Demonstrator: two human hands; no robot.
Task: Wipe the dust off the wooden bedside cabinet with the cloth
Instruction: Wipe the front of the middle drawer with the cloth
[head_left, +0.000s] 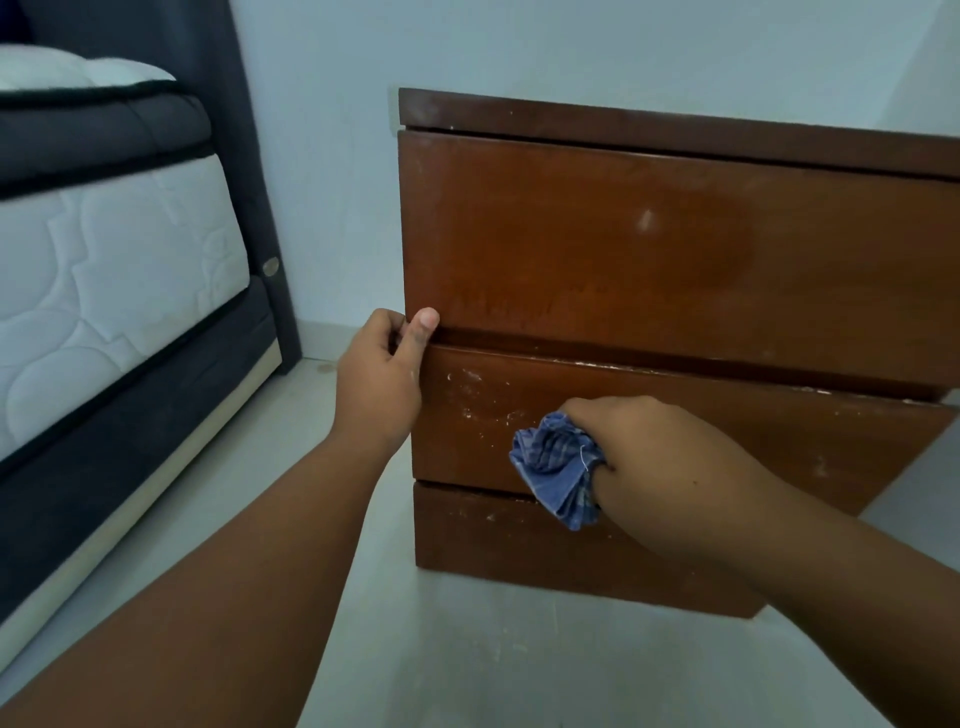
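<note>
- Head view: a glossy reddish-brown wooden bedside cabinet (623, 249) is standing on the pale floor (467, 649), its flat drawer fronts scuffed with whitish specks.
- Left hand (379, 374) is gripping the cabinet's front-left edge, fingers curling round the side and thumb lying at the gap between drawers.
- Right hand (654, 457) is clenching a crumpled blue checked cloth (558, 467), pressing it against the lower drawer (753, 436) near its left end.
- Drawer contents are not showing.

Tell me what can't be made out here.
Head view, brown wooden bedside cabinet: top surface hidden, camera below it; right side cut off by frame edge.
Right hand: fingers hidden beneath it, in bunched blue checked cloth.
Left hand: fingertips hidden round the cabinet's left corner.
White specks on lower drawer: dust or scratches, too small to tell.
</note>
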